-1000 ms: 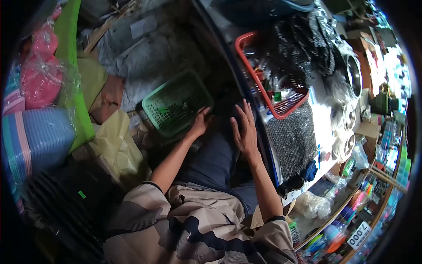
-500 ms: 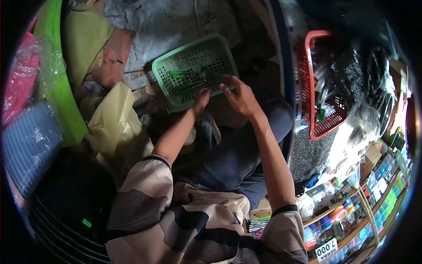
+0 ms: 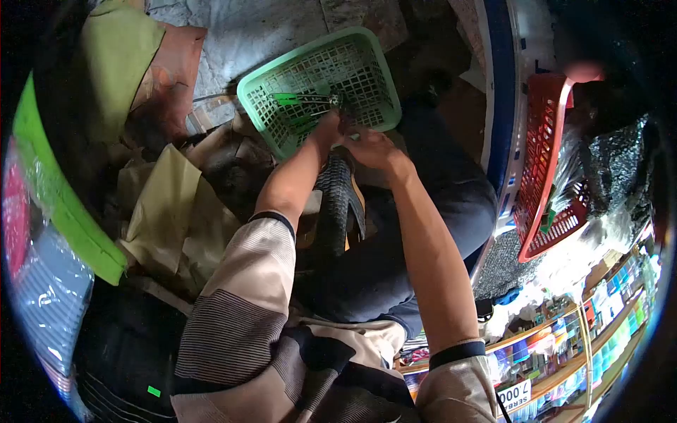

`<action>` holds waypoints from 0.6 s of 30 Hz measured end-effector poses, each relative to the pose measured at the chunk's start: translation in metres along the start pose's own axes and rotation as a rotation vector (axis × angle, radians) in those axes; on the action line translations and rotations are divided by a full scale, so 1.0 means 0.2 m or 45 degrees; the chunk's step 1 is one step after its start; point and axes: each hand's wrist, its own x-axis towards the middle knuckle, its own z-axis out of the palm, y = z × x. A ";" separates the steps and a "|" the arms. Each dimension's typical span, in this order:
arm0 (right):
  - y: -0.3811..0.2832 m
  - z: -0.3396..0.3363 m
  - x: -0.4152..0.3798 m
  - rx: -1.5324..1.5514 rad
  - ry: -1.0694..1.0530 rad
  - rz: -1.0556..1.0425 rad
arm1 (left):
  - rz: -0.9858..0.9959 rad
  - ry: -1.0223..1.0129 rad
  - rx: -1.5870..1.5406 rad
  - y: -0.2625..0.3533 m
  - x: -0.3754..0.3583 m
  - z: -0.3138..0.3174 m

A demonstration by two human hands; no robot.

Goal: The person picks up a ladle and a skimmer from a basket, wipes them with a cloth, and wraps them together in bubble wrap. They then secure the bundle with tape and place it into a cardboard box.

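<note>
My left hand (image 3: 328, 130) and my right hand (image 3: 372, 147) are close together over the near rim of a light green plastic basket (image 3: 248, 92). Fingers of both are curled inward, the fingertips almost meeting; what they pinch I cannot make out. Inside the basket, just beyond my left hand, lie slim metal items with bright green ends (image 3: 285, 99), their metal parts reaching toward my fingers. Right below my hands is a black, ribbed, curved piece (image 3: 333, 194), like a tyre or a sole, with a tan edge beside it.
My bent leg in dark trousers (image 3: 441, 201) is to the right. Crumpled yellowish sheets (image 3: 169, 204) and cardboard lie left. A red basket (image 3: 543, 151) holding plastic bags stands right, past a blue-edged panel (image 3: 499, 92). Stocked shelves (image 3: 564, 352) fill the lower right.
My right hand has come down and in toward my left hand, its fingers closing from a spread pose. The view has shifted, so more of the black ribbed piece shows.
</note>
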 end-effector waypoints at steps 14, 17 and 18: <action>-0.03 0.04 0.13 0.028 0.016 -0.034 | -0.255 -0.005 0.222 0.42 -0.04 0.08; 0.04 0.11 0.20 -0.005 0.090 -0.051 | -0.188 0.169 0.379 0.54 0.11 0.09; 0.04 0.12 0.20 -0.005 0.181 -0.123 | -0.174 0.230 0.428 0.57 0.13 0.09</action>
